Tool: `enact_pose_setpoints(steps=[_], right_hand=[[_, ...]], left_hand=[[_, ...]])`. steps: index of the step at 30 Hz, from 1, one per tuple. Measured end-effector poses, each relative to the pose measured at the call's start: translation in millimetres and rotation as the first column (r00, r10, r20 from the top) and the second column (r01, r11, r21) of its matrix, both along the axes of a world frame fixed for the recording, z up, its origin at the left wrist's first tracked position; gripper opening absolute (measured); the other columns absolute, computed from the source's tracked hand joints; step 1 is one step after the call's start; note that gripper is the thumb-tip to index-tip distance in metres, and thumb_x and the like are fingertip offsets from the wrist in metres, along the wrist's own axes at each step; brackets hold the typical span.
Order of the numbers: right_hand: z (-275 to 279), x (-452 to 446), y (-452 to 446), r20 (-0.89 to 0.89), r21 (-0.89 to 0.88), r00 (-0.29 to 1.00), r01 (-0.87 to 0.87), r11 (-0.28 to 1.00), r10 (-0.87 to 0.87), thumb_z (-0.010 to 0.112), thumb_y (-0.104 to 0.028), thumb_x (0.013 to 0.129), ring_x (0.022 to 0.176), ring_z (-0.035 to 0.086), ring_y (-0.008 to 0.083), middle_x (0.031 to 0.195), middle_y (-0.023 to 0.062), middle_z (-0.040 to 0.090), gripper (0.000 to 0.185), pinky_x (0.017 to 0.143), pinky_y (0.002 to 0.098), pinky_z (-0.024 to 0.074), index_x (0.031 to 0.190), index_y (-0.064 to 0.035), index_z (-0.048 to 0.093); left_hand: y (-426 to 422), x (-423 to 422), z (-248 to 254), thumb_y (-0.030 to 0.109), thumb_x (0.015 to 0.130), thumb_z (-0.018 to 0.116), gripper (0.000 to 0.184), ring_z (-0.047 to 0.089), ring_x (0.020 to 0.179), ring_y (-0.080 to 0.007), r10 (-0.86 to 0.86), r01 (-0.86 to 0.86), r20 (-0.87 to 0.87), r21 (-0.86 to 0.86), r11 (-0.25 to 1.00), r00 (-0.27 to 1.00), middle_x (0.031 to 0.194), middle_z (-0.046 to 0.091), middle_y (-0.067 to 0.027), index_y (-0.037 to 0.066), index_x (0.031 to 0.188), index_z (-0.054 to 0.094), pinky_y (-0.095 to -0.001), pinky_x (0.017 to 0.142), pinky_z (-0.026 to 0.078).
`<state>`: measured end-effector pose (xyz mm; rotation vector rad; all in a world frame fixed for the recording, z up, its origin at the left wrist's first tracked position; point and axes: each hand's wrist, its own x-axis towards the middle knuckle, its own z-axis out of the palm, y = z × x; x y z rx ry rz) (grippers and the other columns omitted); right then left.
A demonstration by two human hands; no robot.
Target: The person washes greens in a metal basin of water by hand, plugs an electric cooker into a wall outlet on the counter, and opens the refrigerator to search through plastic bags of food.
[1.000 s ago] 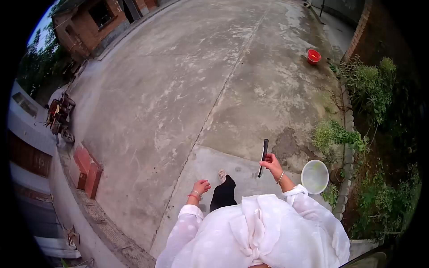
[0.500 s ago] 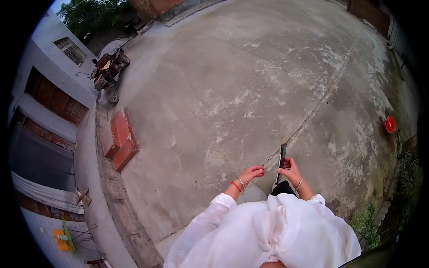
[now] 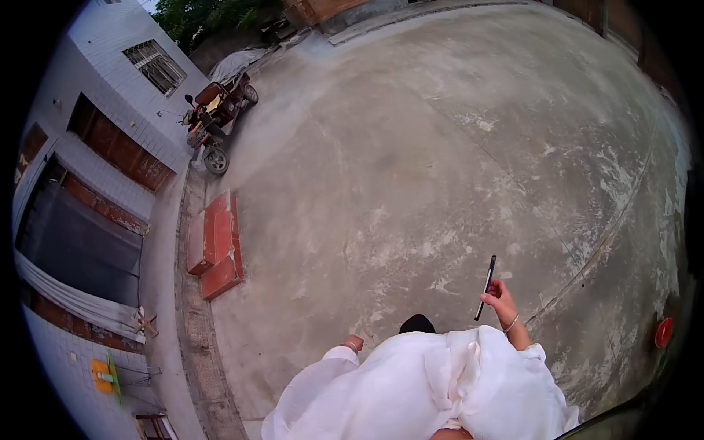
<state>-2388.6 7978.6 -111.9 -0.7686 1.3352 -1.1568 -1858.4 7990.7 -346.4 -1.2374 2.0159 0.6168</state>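
My right hand (image 3: 500, 299) is closed on a smartphone (image 3: 485, 287), a slim dark slab with a pale edge. The phone is seen nearly edge-on, tilted upright in front of my body, with its faces mostly hidden. A bracelet circles my right wrist. Low at my left side hangs my left hand (image 3: 355, 342), close to the white sleeve (image 3: 323, 374). It is small in view and its fingers cannot be made out. Between the two arms a black shoe tip (image 3: 416, 323) shows past the white top.
Grey concrete ground (image 3: 381, 213) spreads ahead, with a crack on the right. Reddish blocks (image 3: 218, 246) stand by the raised kerb at left. Beyond them is a parked three-wheeler (image 3: 218, 117) beside a white-tiled building. A red basin (image 3: 664, 332) sits at far right.
My left hand has dropped away from near the phone to my left side. My right hand still holds the phone, now farther from the left hand. The camera view has turned leftward.
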Motion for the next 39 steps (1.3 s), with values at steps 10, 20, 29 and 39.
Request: enact_pose_setpoints(steps=[10,20,29,39], right_hand=[[-47.8,-87.6,-424.7,0.301,0.203,0.953,-0.081,0.976,0.017,0.068,-0.028,0.077,0.079,0.052,0.0114,0.089,0.0001,0.053,0.041,0.068,0.0285,0.0445,0.107,-0.0075,0.050],[-16.6,-186.2,-780.1,0.315,0.178,0.935,0.108,0.978,-0.161,0.066,-0.027,0.078,0.076,0.052,0.0103,0.087,-0.0010,0.053,0.034,0.063,0.0263,0.0449,0.103,-0.0092,0.051],[-46.9,-271.4,-1202.4,0.305,0.104,0.949,0.053,0.993,-0.083,0.064,-0.025,0.080,0.077,0.051,0.0091,0.086,-0.0012,0.052,0.030,0.064,0.0255,0.0445,0.102,-0.0091,0.051],[-15.9,-379.1,-1671.0,0.211,-0.024,0.977,0.034,0.999,-0.028,0.063,-0.025,0.080,0.078,0.051,0.0088,0.090,-0.0010,0.051,0.034,0.066,0.0256,0.0450,0.106,-0.0077,0.050]], left_hand=[[-295.1,-68.3,-14.6,0.027,0.075,0.058,0.022,0.065,0.082,-0.0274,0.667,-0.657,0.046,0.235,0.717,0.744,0.086,0.068,-0.0096,0.012,0.087,0.069,-0.0391,0.069,0.051],[-921.4,-213.2,8.2,0.022,0.079,0.057,0.026,0.065,0.069,-0.0191,0.760,-0.884,-0.608,0.197,0.424,0.230,0.079,0.067,-0.0109,0.003,0.095,0.066,-0.0306,0.065,0.050],[-1246.6,-292.8,23.6,0.022,0.080,0.058,0.032,0.066,0.070,-0.0208,0.795,-0.798,-0.418,0.225,0.559,0.439,0.082,0.067,-0.0134,0.001,0.104,0.064,-0.0313,0.068,0.052],[-1530.3,-281.5,-9.4,0.027,0.081,0.062,0.031,0.065,0.087,-0.0256,0.691,-0.686,0.094,0.272,0.675,0.717,0.094,0.067,-0.0131,0.006,0.104,0.064,-0.0377,0.073,0.051]])
